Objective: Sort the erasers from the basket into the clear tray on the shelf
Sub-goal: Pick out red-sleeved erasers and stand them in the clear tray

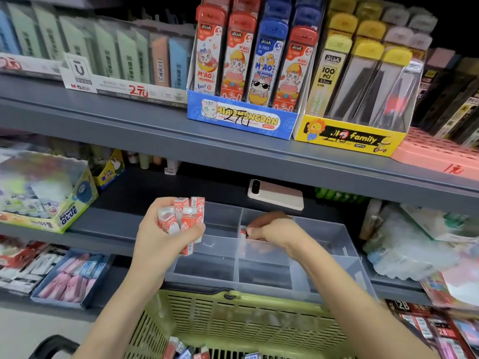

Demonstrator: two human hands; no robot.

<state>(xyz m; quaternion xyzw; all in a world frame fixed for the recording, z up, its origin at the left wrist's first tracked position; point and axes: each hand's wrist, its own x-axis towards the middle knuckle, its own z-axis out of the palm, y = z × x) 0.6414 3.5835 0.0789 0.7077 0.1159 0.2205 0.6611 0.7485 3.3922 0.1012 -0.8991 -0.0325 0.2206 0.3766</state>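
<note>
Clear tray (233,285): right grip (272,230) pinches eraser (243,233) at divider; left grip (160,244) clutches eraser bundle (181,216)

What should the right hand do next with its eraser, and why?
Probably the right hand should lower its eraser into the clear tray and release it. It pinches that one eraser just over the tray, beside a divider, while the left hand grips a bunch of erasers not yet sorted.

Red-and-white erasers (181,218), green basket (233,320)
</note>
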